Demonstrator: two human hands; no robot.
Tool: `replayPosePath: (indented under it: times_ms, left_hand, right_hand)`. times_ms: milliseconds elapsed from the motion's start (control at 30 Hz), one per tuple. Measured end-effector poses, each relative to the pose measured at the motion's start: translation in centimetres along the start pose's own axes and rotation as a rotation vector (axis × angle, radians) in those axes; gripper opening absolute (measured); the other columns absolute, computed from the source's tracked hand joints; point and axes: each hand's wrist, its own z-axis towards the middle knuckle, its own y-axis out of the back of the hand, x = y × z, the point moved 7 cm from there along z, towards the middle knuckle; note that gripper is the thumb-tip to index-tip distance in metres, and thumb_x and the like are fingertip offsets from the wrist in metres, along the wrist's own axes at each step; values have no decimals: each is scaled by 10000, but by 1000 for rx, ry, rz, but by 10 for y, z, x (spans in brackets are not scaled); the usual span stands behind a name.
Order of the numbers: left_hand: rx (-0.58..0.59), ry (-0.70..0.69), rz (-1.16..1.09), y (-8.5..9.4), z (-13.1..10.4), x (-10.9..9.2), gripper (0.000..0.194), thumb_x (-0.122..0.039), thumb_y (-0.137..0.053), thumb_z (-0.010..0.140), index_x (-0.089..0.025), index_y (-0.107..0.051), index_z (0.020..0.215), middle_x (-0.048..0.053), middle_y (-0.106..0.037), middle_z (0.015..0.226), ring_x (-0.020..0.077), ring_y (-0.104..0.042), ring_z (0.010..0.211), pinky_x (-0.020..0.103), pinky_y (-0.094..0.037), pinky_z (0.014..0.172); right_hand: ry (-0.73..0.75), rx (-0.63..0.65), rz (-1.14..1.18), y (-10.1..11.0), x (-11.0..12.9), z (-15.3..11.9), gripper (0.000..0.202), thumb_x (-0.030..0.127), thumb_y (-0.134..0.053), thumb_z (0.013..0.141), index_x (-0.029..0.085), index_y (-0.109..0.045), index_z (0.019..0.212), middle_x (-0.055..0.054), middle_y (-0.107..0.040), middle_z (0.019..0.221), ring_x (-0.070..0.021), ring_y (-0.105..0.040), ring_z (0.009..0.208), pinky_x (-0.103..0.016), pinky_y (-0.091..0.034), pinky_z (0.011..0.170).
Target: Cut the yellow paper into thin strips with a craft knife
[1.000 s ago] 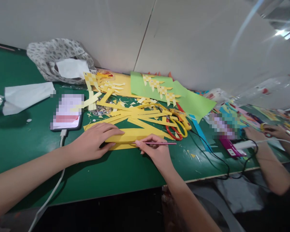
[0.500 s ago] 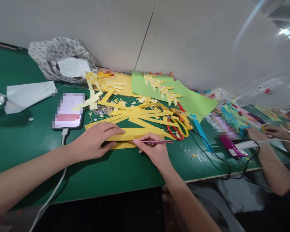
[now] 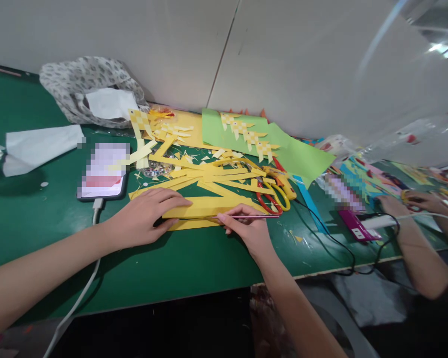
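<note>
My left hand [image 3: 147, 217] lies over the left end of a folded yellow paper strip [image 3: 199, 206] and presses it to the table. Its fingers stretch along the paper, with the thumb spread apart below. In a pinch, my right hand [image 3: 248, 226] holds a slim pink pen-like tool [image 3: 263, 217]. The tool lies nearly level along the strip's lower edge, its tip pointing left; I cannot make out the tip's kind. More yellow paper [image 3: 196, 224] shows under that edge. Just behind are loose yellow strips [image 3: 209, 174] and scissors with red and yellow handles [image 3: 281, 199].
A phone [image 3: 102, 171] on a white cable [image 3: 85, 293] sits at left. Woven paper fish [image 3: 246, 132] lie on green paper [image 3: 298, 154] at the back. An orange glue gun [image 3: 283, 184] and a magenta power strip [image 3: 358, 226] are right, near another person's arm [image 3: 418, 243].
My right hand has slid the pink tool a little to the right along the yellow strip. My left hand stays pressed on the paper.
</note>
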Motion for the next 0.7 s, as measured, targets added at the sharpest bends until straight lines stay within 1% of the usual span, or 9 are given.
replayPosePath:
  times_ms: [200, 367, 533, 600, 700]
  left_hand:
    - [1, -1, -2, 0, 0, 0, 380, -214, -446, 918, -222, -478, 1297, 93, -601, 1214, 246, -551, 1110, 420, -453, 933]
    - [22, -5, 23, 2, -2, 6, 367, -234, -430, 932, -231, -487, 1295, 88, -608, 1210, 250, -558, 1108, 425, -453, 927]
    - [6, -24, 25, 11, -3, 10, 399, -199, -465, 882, -238, -505, 1277, 74, -613, 1217, 242, -563, 1110, 418, -441, 966]
    - [0, -33, 34, 15, -3, 7, 419, -191, -481, 857, -229, -502, 1274, 76, -606, 1235, 246, -555, 1126, 417, -439, 974]
    - [-16, -64, 40, 21, -2, -1, 441, -195, -505, 838, -226, -490, 1278, 75, -592, 1261, 250, -542, 1143, 420, -433, 979]
  right_hand:
    - [-15, -8, 33, 5, -1, -1, 252, 363, -826, 612, 177, -658, 643, -14, -686, 587, -98, -546, 422, -227, -479, 422]
    - [16, 2, 28, 2, 3, -2, 242, 353, -824, 616, 184, -651, 631, 2, -663, 556, -92, -545, 414, -212, -463, 407]
    - [82, -15, 5, -1, 17, -3, 233, 359, -808, 641, 194, -644, 647, 9, -645, 539, -108, -568, 432, -225, -476, 421]
    - [105, -33, 16, -1, 23, -3, 236, 360, -803, 646, 195, -635, 641, 8, -650, 542, -112, -572, 435, -234, -483, 436]
    - [106, -13, 55, -3, 25, -5, 235, 360, -795, 655, 196, -627, 640, 0, -671, 573, -116, -581, 453, -253, -499, 476]
